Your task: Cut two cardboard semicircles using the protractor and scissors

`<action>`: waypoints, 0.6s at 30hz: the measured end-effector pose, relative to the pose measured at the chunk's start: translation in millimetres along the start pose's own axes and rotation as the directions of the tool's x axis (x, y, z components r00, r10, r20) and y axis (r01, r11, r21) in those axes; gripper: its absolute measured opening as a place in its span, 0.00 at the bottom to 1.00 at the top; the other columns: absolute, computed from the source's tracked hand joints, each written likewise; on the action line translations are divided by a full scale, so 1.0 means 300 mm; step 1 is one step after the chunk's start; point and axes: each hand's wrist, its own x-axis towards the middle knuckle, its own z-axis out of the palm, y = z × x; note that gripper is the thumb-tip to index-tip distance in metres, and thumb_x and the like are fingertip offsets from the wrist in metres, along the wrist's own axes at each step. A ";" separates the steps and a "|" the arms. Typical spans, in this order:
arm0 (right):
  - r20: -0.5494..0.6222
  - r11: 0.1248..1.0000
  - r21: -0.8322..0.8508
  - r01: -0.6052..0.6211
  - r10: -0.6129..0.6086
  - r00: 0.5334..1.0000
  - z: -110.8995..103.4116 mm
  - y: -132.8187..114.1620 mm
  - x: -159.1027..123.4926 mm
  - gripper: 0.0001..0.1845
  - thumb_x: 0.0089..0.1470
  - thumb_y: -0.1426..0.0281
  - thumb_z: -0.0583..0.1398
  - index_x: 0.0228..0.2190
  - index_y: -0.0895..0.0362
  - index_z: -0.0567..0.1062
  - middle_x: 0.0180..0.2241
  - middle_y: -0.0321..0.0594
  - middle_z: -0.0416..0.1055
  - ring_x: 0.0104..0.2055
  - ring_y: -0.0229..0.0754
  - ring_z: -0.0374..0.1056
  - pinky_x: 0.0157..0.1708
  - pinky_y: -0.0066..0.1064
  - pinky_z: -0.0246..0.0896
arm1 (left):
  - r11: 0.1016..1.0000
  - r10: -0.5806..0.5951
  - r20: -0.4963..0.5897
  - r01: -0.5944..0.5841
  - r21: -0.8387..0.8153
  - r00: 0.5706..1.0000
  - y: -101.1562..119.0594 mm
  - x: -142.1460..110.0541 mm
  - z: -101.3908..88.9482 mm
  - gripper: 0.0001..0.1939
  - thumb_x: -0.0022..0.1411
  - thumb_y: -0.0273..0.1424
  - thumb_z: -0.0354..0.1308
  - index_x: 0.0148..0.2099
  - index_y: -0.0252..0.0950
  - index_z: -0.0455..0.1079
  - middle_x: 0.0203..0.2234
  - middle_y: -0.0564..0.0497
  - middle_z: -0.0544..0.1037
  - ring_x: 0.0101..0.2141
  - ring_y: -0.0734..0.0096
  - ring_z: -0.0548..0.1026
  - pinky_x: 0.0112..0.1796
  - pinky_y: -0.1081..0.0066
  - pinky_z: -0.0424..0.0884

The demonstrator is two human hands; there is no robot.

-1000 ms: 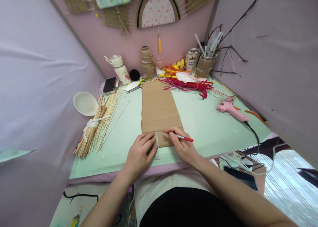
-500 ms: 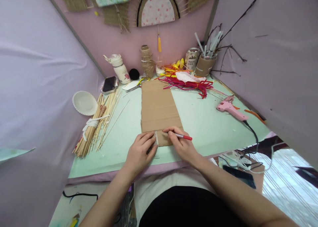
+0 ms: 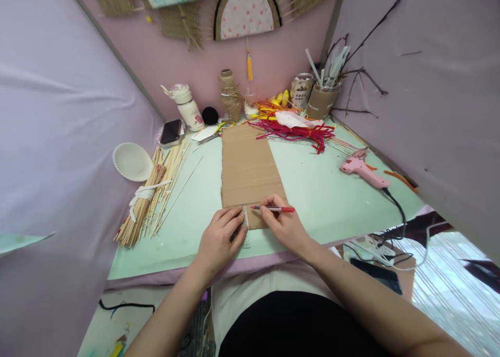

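A long piece of brown cardboard [image 3: 250, 159] lies on the pale green tabletop, reaching toward the front edge. My left hand [image 3: 223, 237] is closed over a clear ruler [image 3: 246, 222] and presses it down across the near end of the cardboard. The ruler's right edge shows beside my fingers; the rest is under the hand. In my right hand [image 3: 284, 226], a red pen [image 3: 279, 209] is pinched between thumb and fingers. Its tip points left, close to the ruler's edge. I cannot tell whether the tip touches the cardboard.
Left lie bundled wooden sticks [image 3: 144, 203], a white bowl [image 3: 133, 162] and a phone [image 3: 172, 132]. Behind the cardboard are scissors [image 3: 213, 136], a bottle [image 3: 187, 107] and a twine spool [image 3: 230, 94]. Red strips [image 3: 300, 133] and a pink glue gun [image 3: 363, 170] with its cord lie right.
My right hand has shifted slightly left and up, bringing the pen tip nearer the ruler, and the pen lies more level. My left hand and the ruler stay in place.
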 end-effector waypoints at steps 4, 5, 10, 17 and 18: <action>0.010 1.000 -0.012 0.000 0.001 1.000 0.008 0.001 0.004 0.08 0.60 0.64 0.54 0.31 0.53 0.68 0.26 0.34 0.71 0.27 0.38 0.67 0.27 0.28 0.59 | 1.000 -0.003 -0.009 0.003 -0.006 1.000 0.004 0.003 -0.003 0.10 0.63 0.27 0.55 0.47 0.37 0.72 0.49 0.43 0.76 0.50 0.58 0.71 0.49 0.55 0.72; 0.007 1.000 -0.024 0.005 -0.005 1.000 0.011 0.002 0.004 0.08 0.60 0.64 0.54 0.31 0.53 0.68 0.25 0.34 0.71 0.27 0.39 0.67 0.27 0.29 0.59 | 1.000 -0.005 -0.012 0.005 -0.009 1.000 0.005 0.003 -0.003 0.10 0.63 0.27 0.55 0.47 0.37 0.72 0.49 0.43 0.76 0.50 0.58 0.71 0.48 0.55 0.73; -0.022 0.995 -0.092 0.031 -0.033 0.999 0.025 0.005 0.007 0.09 0.60 0.63 0.55 0.31 0.53 0.69 0.24 0.34 0.72 0.26 0.39 0.68 0.26 0.29 0.59 | 1.000 -0.010 -0.013 0.010 -0.008 1.000 0.007 0.003 -0.004 0.10 0.63 0.27 0.56 0.47 0.36 0.72 0.49 0.44 0.76 0.50 0.59 0.71 0.49 0.56 0.73; -0.006 0.995 -0.099 0.016 -0.016 1.000 0.026 0.010 0.010 0.09 0.60 0.63 0.55 0.31 0.53 0.70 0.26 0.35 0.74 0.28 0.40 0.69 0.27 0.29 0.59 | 1.000 -0.013 -0.008 0.013 -0.006 1.000 0.004 -0.001 0.000 0.10 0.63 0.27 0.55 0.46 0.36 0.72 0.49 0.44 0.76 0.50 0.59 0.70 0.49 0.56 0.72; -0.005 0.995 -0.098 0.014 -0.014 1.000 0.026 0.011 0.010 0.09 0.60 0.63 0.55 0.31 0.53 0.70 0.26 0.35 0.74 0.28 0.41 0.70 0.27 0.30 0.59 | 1.000 -0.013 -0.009 0.013 -0.006 1.000 0.004 -0.001 0.000 0.10 0.63 0.27 0.55 0.46 0.36 0.72 0.49 0.44 0.76 0.50 0.59 0.70 0.49 0.57 0.72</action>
